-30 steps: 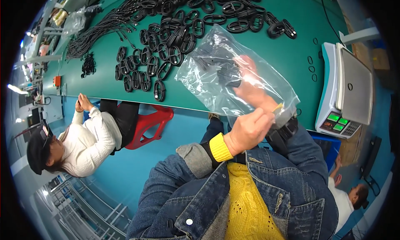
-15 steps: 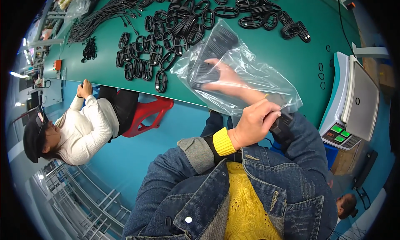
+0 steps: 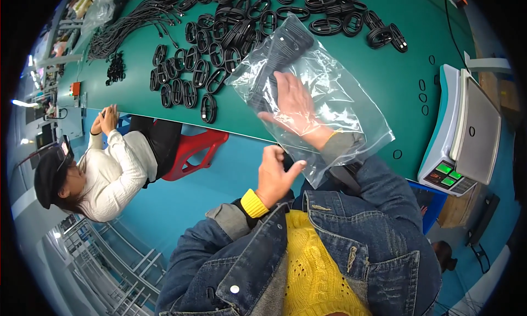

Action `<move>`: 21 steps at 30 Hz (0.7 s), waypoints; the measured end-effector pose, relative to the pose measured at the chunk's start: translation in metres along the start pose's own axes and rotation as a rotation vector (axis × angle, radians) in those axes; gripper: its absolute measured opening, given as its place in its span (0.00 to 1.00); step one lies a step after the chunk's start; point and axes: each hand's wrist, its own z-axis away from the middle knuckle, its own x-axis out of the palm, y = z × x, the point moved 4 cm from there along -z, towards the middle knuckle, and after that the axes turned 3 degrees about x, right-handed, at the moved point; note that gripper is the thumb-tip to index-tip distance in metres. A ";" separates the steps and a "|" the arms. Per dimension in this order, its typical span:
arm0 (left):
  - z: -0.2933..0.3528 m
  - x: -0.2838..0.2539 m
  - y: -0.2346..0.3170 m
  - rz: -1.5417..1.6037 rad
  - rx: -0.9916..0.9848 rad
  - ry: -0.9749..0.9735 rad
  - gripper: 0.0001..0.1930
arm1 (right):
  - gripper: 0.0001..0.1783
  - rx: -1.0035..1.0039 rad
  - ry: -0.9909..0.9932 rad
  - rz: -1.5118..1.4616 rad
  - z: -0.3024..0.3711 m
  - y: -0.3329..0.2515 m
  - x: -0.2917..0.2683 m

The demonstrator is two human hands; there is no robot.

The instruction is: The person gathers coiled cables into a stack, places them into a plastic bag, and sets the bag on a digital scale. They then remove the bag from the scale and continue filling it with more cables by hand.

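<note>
A clear plastic bag (image 3: 351, 96) lies over the near edge of the green table. Inside it my right hand (image 3: 296, 103) reaches in up to the wrist, fingers stretched out and thumb apart, resting beside a stack of coiled black cables (image 3: 288, 44) at the bag's far end. My left hand (image 3: 277, 176) hovers just off the table edge, beside the bag's mouth. Its thumb stands away from its loosely bent fingers and nothing shows in it. Part of the cable stack is blurred by the plastic's glare.
Many coiled black cables (image 3: 200, 74) and a long loose bundle (image 3: 132, 28) cover the far and left table (image 3: 384, 58). Small black rings (image 3: 397, 154) lie at right, near a scale (image 3: 477, 132). A co-worker (image 3: 118, 168) sits at left on a red stool (image 3: 200, 151).
My left hand has let go of the bag's mouth and moved left. Inside the bag, my right hand has opened from around the cables and flattened. The bag's mouth has spread wider.
</note>
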 end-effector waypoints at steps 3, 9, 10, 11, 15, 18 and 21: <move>-0.005 0.016 -0.018 0.217 -0.263 -0.247 0.19 | 0.53 -0.074 -0.004 -0.045 0.006 0.011 0.001; -0.014 0.048 -0.014 0.690 -0.401 -0.508 0.12 | 0.53 -0.251 -0.037 -0.091 0.006 0.025 0.003; -0.014 0.049 -0.010 0.657 -0.349 -0.520 0.12 | 0.52 -0.229 -0.058 -0.047 0.005 0.023 0.004; -0.013 0.050 -0.006 0.621 -0.297 -0.532 0.11 | 0.52 -0.207 -0.078 -0.005 0.004 0.021 0.005; -0.017 0.050 0.006 0.628 -0.201 -0.537 0.10 | 0.49 -0.113 -0.108 0.100 -0.003 0.009 0.005; -0.014 0.052 0.004 0.643 -0.180 -0.526 0.10 | 0.45 -0.048 -0.087 0.084 -0.006 0.001 0.008; -0.011 0.056 0.004 0.632 -0.169 -0.527 0.11 | 0.40 0.015 -0.023 0.004 -0.008 0.004 0.010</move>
